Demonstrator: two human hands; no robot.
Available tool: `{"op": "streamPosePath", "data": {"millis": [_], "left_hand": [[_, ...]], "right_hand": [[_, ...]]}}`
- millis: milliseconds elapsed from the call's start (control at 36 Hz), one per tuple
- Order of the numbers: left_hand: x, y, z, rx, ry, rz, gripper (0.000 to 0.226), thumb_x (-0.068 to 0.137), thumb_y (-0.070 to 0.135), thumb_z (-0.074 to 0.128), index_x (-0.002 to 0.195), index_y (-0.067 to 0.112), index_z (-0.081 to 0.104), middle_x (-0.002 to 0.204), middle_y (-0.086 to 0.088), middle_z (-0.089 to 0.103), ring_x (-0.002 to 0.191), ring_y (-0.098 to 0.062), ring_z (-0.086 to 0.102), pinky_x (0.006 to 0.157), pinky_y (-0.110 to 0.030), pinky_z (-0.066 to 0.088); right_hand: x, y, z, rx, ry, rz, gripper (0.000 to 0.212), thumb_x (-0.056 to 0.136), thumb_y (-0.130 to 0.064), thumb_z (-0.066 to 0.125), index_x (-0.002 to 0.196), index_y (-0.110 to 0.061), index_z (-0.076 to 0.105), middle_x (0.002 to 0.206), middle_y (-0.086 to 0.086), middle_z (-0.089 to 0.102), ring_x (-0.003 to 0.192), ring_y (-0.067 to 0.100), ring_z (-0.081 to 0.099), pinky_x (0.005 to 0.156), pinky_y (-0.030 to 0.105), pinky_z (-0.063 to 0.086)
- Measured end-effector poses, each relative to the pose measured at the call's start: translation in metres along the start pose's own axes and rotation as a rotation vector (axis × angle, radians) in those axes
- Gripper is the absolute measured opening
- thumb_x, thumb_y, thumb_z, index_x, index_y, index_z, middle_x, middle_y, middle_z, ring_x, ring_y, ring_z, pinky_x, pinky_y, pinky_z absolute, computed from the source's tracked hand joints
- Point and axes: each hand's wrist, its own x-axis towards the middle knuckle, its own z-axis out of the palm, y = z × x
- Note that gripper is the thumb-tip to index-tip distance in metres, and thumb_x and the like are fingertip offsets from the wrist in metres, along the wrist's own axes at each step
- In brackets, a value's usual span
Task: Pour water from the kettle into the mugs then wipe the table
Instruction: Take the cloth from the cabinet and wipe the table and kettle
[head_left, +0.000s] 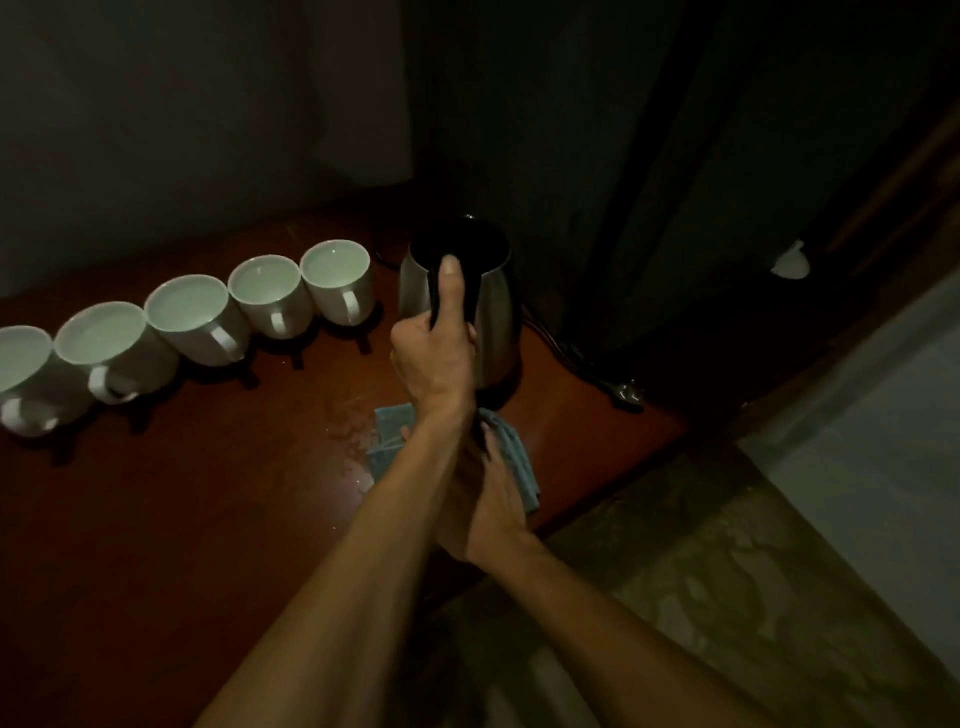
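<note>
1. Head view, grip: your left hand is wrapped round the black handle of the kettle, thumb laid up along the handle toward the lid. Your left arm crosses over your right.
2. Your right hand lies on the blue cloth, fingers fairly straight and pressed flat on it (the left forearm hides part of the hand, so the thumb cannot be made out).
3. That steel kettle stands upright near the table's far right corner; whether its base touches the wood cannot be told, since your hand and wrist cover the lower edge.
4. The cloth sits on the table just in front of the kettle, close to the right edge, crumpled rather than folded.
5. Five white mugs stand in a row from the left edge toward the kettle, touching or nearly touching, handles facing you. They hold clear liquid.
6. Small wet spots shine on the reddish-brown wood just left of the cloth.
7. A dark cord with a plug lies on the table to the right of the kettle.
</note>
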Motion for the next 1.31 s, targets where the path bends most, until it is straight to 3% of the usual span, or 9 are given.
{"op": "streamPosePath", "data": {"millis": [111, 278, 417, 500, 611, 833, 972, 1056, 1306], "left_hand": [[0.006, 0.006, -0.015, -0.027, -0.054, 0.065, 0.062, 0.074, 0.076, 0.057, 0.05, 0.02, 0.052, 0.052, -0.001, 0.053, 0.049, -0.017, 0.05, 0.053, -0.031, 0.04], [0.008, 0.039, -0.037, 0.005, -0.076, 0.184, 0.06, 0.071, 0.078, 0.052, 0.037, 0.028, 0.043, 0.045, 0.011, 0.038, 0.046, -0.011, 0.037, 0.052, -0.03, 0.029], [0.016, 0.06, -0.059, 0.027, -0.108, 0.276, 0.066, 0.087, 0.064, 0.056, 0.035, 0.027, 0.038, 0.042, 0.014, 0.031, 0.042, -0.008, 0.029, 0.048, -0.03, 0.024], [0.017, 0.067, -0.071, 0.017, -0.133, 0.321, 0.068, 0.08, 0.068, 0.059, 0.034, 0.025, 0.032, 0.041, 0.011, 0.03, 0.041, -0.012, 0.027, 0.047, -0.032, 0.022], [0.019, 0.067, -0.082, 0.077, -0.114, 0.378, 0.069, 0.092, 0.047, 0.064, 0.033, 0.025, 0.036, 0.038, 0.014, 0.031, 0.039, -0.007, 0.03, 0.044, -0.027, 0.024], [0.024, 0.053, -0.106, 0.09, -0.088, 0.352, 0.062, 0.085, 0.054, 0.067, 0.039, 0.025, 0.036, 0.04, 0.012, 0.032, 0.04, -0.01, 0.03, 0.044, -0.026, 0.023], [0.025, 0.045, -0.119, 0.085, -0.085, 0.355, 0.063, 0.09, 0.048, 0.065, 0.035, 0.027, 0.04, 0.039, 0.016, 0.033, 0.038, -0.005, 0.03, 0.042, -0.023, 0.025], [0.023, 0.048, -0.122, 0.101, -0.1, 0.365, 0.062, 0.084, 0.056, 0.066, 0.036, 0.028, 0.04, 0.04, 0.016, 0.032, 0.039, -0.005, 0.03, 0.045, -0.027, 0.024], [0.02, 0.064, -0.124, 0.036, -0.021, 0.36, 0.062, 0.079, 0.064, 0.061, 0.038, 0.027, 0.033, 0.04, 0.015, 0.029, 0.039, -0.005, 0.024, 0.044, -0.027, 0.02]], "right_hand": [[0.005, 0.002, 0.003, -0.21, -0.019, -0.067, 0.073, 0.098, -0.058, 0.047, 0.161, -0.026, 0.033, 0.164, 0.01, 0.051, 0.155, 0.031, 0.033, 0.131, 0.062, 0.026], [0.011, 0.01, 0.009, -0.343, -0.167, 0.006, 0.081, 0.102, -0.073, 0.026, 0.172, -0.034, 0.023, 0.182, 0.002, 0.014, 0.166, 0.029, 0.012, 0.135, 0.053, 0.002], [0.029, 0.015, 0.004, -0.348, -0.145, 0.035, 0.081, 0.096, -0.073, 0.029, 0.171, -0.041, 0.023, 0.18, 0.0, 0.019, 0.167, 0.025, 0.009, 0.135, 0.055, 0.001], [0.047, 0.022, -0.001, -0.379, -0.143, 0.061, 0.078, 0.101, -0.07, 0.041, 0.171, -0.041, 0.024, 0.181, -0.002, 0.017, 0.167, 0.025, 0.007, 0.134, 0.051, -0.005], [0.068, 0.031, -0.009, -0.359, -0.114, 0.079, 0.078, 0.102, -0.067, 0.047, 0.171, -0.038, 0.024, 0.181, -0.005, 0.015, 0.168, 0.024, 0.006, 0.132, 0.045, -0.008], [0.109, 0.046, -0.016, -0.367, -0.09, 0.136, 0.093, 0.094, -0.08, 0.023, 0.173, -0.032, 0.02, 0.182, -0.004, 0.015, 0.168, 0.02, 0.008, 0.135, 0.053, 0.0], [0.146, 0.057, -0.024, -0.373, -0.087, 0.117, 0.07, 0.109, -0.065, 0.038, 0.171, -0.036, 0.023, 0.182, -0.001, 0.012, 0.168, 0.022, 0.006, 0.134, 0.056, 0.001], [0.154, 0.06, -0.024, -0.371, -0.089, 0.135, 0.072, 0.107, -0.068, 0.032, 0.171, -0.037, 0.022, 0.182, -0.002, 0.011, 0.168, 0.022, 0.005, 0.134, 0.056, 0.001], [0.086, 0.035, -0.018, -0.389, -0.2, 0.076, 0.088, 0.097, -0.077, 0.019, 0.173, -0.035, 0.014, 0.183, 0.001, 0.004, 0.169, 0.024, -0.001, 0.134, 0.055, -0.007]]}}
